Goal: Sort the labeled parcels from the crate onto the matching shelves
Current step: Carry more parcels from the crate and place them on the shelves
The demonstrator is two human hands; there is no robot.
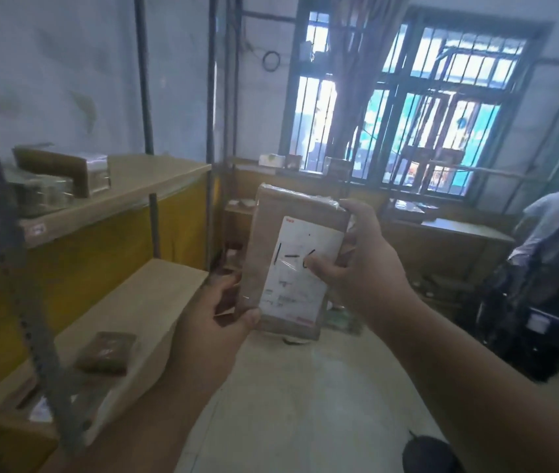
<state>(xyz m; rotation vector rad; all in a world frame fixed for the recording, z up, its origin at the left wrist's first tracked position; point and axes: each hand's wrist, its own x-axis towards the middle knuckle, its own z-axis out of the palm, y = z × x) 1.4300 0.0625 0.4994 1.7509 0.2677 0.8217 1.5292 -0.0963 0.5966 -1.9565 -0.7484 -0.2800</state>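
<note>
Parcel (291, 261) with a white label marked "1-" is held upright in mid-air, between both hands, right of the shelves (141, 302). Left hand (216, 315) has its grip clasping the lower left corner; right hand (356, 264) grips the right edge, thumb on the label.
</note>
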